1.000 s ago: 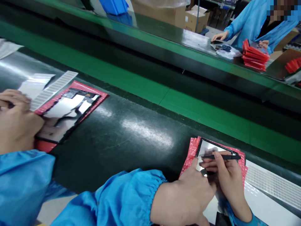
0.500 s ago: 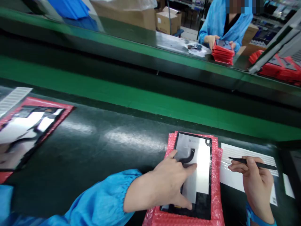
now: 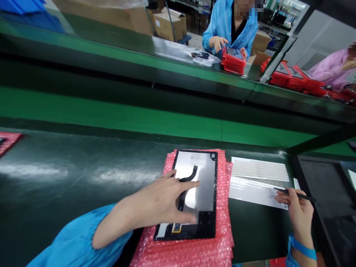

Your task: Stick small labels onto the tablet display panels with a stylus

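A tablet screen panel (image 3: pixel 205 196) lies with its silvery back up on a stack of pink bubble-wrap sleeves (image 3: pixel 222 222). A curved black flex cable (image 3: pixel 190 175) runs across its back. My left hand (image 3: pixel 178 198) rests on the panel with fingers spread, the index finger beside the cable and the thumb lower down. My right hand (image 3: pixel 299 207) holds black tweezers (image 3: pixel 302 196) between thumb and fingers, their tip pointing left. Under the tweezers' tip lies a white sticker sheet (image 3: pixel 250 191); another sheet with rows of small labels (image 3: pixel 258 168) sits just behind it.
Another pink sleeve (image 3: pixel 9 141) shows at the left edge. A dark frame (image 3: pixel 314 174) borders the right side. Beyond the green ledge (image 3: pixel 125 113), a co-worker in blue (image 3: pixel 230 29) handles stacked red sleeves (image 3: pixel 233 65); a person in pink (image 3: pixel 330 70) is at far right.
The view has swung right, so everything appears shifted left. My right hand with the tweezers now sits by the right end of the lower sheet. My left hand stays on the panel.
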The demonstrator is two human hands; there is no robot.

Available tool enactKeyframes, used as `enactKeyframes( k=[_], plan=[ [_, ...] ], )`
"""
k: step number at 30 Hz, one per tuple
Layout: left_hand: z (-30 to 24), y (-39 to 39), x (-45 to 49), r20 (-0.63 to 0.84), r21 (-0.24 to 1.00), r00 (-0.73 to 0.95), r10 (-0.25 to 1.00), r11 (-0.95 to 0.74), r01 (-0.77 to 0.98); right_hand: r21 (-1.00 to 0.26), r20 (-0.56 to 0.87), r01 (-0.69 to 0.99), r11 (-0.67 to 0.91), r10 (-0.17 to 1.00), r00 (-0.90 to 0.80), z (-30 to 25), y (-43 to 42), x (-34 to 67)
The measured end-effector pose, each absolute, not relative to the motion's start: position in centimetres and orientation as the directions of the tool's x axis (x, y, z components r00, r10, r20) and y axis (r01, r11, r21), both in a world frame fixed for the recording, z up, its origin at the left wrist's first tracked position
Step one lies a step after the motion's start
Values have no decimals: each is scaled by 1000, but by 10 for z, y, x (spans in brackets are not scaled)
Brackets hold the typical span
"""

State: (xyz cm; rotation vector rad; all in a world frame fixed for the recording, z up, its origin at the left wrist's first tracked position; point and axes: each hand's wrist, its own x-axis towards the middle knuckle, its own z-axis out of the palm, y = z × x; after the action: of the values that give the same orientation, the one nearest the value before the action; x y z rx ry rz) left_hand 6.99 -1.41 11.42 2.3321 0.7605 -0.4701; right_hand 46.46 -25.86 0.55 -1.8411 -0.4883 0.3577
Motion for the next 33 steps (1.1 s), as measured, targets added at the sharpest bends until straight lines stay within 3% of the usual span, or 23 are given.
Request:
enactKeyframes(
  k=[4, 7, 10, 12, 16, 18, 20, 25, 33],
  plan=[
    [112, -14, 69, -415, 473, 788, 454, -633, 614, -942, -58, 120, -314, 503, 862, 4, -298, 503],
    [109, -20, 75, -400, 400, 774, 491, -667, 629, -926, -121, 93, -365, 523, 844, 1, -318, 519],
    [113, -36, 97, -283, 370, 832, 477, -746, 554, -923, -156, 75, -377, 544, 824, -5, -323, 523],
    [117, -55, 122, -179, 428, 908, 379, -801, 419, -925, -160, 71, -373, 554, 817, -8, -321, 523],
    [105, -100, 198, -28, 523, 999, 21, -852, 32, -932, -165, 60, -358, 567, 807, -10, -318, 523],
    [85, -120, 241, 40, 449, 994, -101, -887, -109, -934, -163, 59, -353, 567, 807, -10, -318, 524],
    [59, -135, 278, 102, 350, 984, -147, -920, -174, -937, -159, 58, -345, 566, 809, -10, -318, 524],
    [14, -151, 323, 41, 291, 988, -147, -944, -152, -941, -168, 46, -337, 579, 798, -12, -319, 524],
    [16, -150, 324, 1, 257, 988, -157, -955, -152, -934, -225, 3, -357, 593, 773, -13, -318, 529]
  ],
)
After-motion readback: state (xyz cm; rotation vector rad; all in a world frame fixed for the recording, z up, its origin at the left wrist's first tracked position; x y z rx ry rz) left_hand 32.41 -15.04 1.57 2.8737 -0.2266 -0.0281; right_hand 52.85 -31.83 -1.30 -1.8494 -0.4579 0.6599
